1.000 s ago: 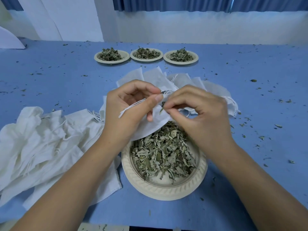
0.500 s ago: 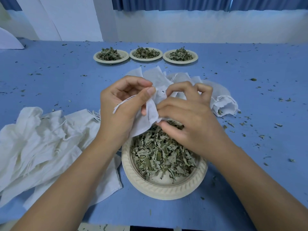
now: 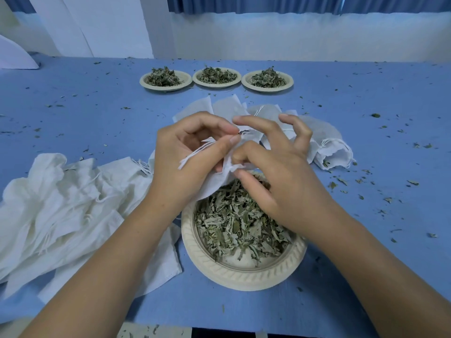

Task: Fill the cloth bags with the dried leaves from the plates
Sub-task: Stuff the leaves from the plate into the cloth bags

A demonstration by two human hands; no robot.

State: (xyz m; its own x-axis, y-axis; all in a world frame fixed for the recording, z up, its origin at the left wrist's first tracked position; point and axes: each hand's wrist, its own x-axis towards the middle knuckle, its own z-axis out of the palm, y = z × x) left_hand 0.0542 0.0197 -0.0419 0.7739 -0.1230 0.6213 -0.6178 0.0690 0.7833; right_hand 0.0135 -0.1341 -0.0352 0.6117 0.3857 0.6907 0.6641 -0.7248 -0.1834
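Observation:
A cream plate (image 3: pixel 244 274) of dried green leaves (image 3: pixel 239 223) sits close in front of me. Just above its far rim my left hand (image 3: pixel 188 164) grips a small white cloth bag (image 3: pixel 214 184) by its mouth, the drawstring trailing over my thumb. My right hand (image 3: pixel 275 172) is at the bag's opening, thumb and index finger pinching its edge while the other fingers spread upward. Whether leaves are between the fingertips is hidden.
A heap of flat white cloth bags (image 3: pixel 61 211) lies at the left. More bags (image 3: pixel 327 147) lie behind my hands, some with leaves inside. Three plates of leaves (image 3: pixel 216 78) stand in a row at the back. Leaf crumbs dot the blue table (image 3: pixel 390 240).
My right hand rose from the leaves on the plate to the bag's mouth and its outer fingers spread. My left hand kept its hold on the bag, lifting it slightly.

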